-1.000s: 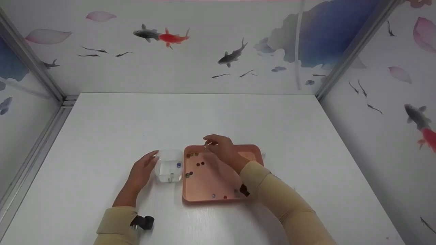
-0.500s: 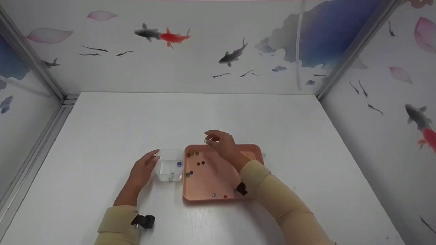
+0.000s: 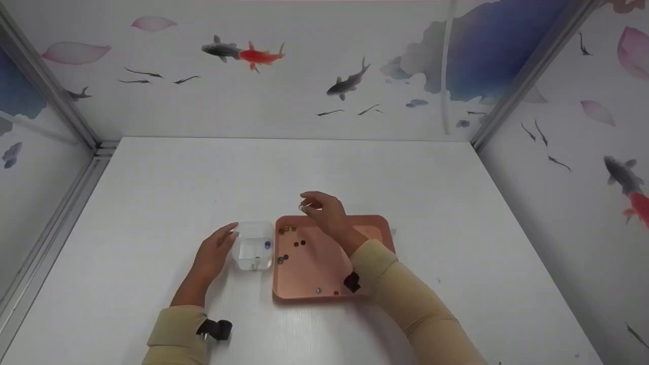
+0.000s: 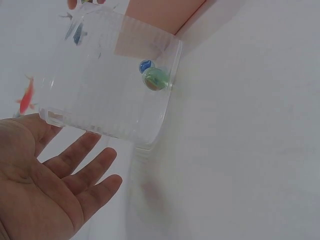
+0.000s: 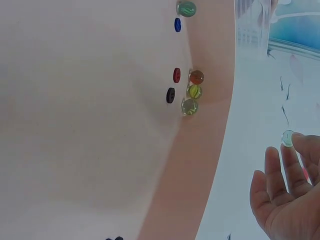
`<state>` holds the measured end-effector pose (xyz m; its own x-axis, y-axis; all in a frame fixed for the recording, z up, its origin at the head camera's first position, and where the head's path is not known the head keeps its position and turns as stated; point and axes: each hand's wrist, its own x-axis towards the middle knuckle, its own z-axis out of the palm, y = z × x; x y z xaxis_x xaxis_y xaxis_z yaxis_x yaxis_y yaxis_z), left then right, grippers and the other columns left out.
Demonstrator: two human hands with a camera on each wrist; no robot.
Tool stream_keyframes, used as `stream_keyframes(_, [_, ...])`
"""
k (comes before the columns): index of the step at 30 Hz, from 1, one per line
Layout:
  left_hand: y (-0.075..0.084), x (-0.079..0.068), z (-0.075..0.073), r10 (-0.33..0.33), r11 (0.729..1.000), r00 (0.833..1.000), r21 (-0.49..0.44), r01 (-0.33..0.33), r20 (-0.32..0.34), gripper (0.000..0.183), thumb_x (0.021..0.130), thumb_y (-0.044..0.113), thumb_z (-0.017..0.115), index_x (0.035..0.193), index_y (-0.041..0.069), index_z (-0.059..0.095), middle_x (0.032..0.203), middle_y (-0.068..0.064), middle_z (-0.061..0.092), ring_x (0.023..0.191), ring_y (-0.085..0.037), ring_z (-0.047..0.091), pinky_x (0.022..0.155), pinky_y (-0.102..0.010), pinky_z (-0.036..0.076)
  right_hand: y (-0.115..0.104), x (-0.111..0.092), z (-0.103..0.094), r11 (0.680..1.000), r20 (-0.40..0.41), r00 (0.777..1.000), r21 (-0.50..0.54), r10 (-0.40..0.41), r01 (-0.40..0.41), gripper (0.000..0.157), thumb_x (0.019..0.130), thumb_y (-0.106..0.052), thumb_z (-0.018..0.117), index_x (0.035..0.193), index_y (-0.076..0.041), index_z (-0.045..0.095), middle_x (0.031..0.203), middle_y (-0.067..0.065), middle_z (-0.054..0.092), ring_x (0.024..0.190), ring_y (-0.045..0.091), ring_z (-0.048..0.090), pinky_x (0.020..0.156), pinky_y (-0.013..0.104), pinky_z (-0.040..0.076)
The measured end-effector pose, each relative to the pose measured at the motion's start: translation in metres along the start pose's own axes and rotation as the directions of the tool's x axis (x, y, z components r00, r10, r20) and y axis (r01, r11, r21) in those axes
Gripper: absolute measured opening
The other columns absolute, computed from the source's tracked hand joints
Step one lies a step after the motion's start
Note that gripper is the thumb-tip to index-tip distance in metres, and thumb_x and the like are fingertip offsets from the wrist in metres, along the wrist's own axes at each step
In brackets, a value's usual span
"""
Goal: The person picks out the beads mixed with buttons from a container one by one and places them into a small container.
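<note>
"Pinching anything with the right hand (image 3: 329,215)?"

"Yes. My right-wrist feed shows thumb and fingertip holding a clear round piece (image 5: 287,138), a marble by its look, with the other fingers apart. From the head view it hangs at the far edge of the pink tray (image 3: 314,276); over it or just beyond, I can't tell."

"And the left hand (image 3: 212,253)?"

"Loosely spread fingers, tips at the clear box (image 4: 95,90), on the side facing the tabletop's (image 3: 405,172) left edge. Whether they press on it, I can't tell. I see a blue marble (image 4: 146,66) and a green marble (image 4: 156,79) in that box, just beside the tray's left edge."

"What's in the tray?"

"At its far left corner, an orange marble (image 5: 197,77), a yellow marble (image 5: 195,91) and a pale marble (image 5: 190,106). Near those, a red button (image 5: 177,75) and a black button (image 5: 171,95). Along the left edge, a blue button (image 5: 178,25) beside a mint marble (image 5: 187,8). By the near edge, a grey marble (image 3: 318,290) and a small red piece (image 3: 336,293)."
</note>
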<state>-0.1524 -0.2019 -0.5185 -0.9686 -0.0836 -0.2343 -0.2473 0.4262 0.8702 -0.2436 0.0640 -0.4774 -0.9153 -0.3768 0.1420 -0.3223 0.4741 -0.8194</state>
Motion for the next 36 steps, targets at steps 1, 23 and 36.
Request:
stream_keyframes(1, [0.0,0.0,0.0,-0.001,1.0,1.0,-0.001,0.001,-0.002,0.049,0.105,0.036,0.038,0.149,0.013,0.037,0.148,-0.02,0.042,0.14,-0.038,0.031,0.115,-0.052,0.023,0.0,0.0,0.001,1.0,0.001,1.0,0.005,0.002,-0.002,0.032,0.095,-0.011,0.062,0.127,-0.006,0.062,0.107,0.01,0.068,0.104,0.024,0.065,0.087,0.035,0.055])
stream_keyframes(23, [-0.001,-0.002,0.001,0.034,0.999,0.999,0.022,-0.033,-0.017,0.05,0.105,0.037,0.038,0.148,0.011,0.038,0.144,-0.021,0.046,0.138,-0.039,0.036,0.114,-0.054,0.026,-0.016,0.003,0.019,0.992,0.039,0.996,0.103,0.074,-0.078,0.032,0.095,-0.01,0.062,0.126,-0.008,0.062,0.107,0.007,0.067,0.103,0.022,0.064,0.088,0.03,0.054])
stream_keyframes(36, [0.001,-0.002,0.0,0.039,0.999,0.999,0.023,-0.039,-0.014,0.048,0.106,0.033,0.038,0.148,0.011,0.038,0.143,-0.021,0.047,0.137,-0.039,0.037,0.113,-0.055,0.026,-0.02,0.001,0.026,0.99,0.073,0.995,0.122,0.061,-0.07,0.031,0.095,-0.012,0.062,0.126,-0.009,0.062,0.109,0.006,0.067,0.104,0.021,0.062,0.083,0.028,0.054])
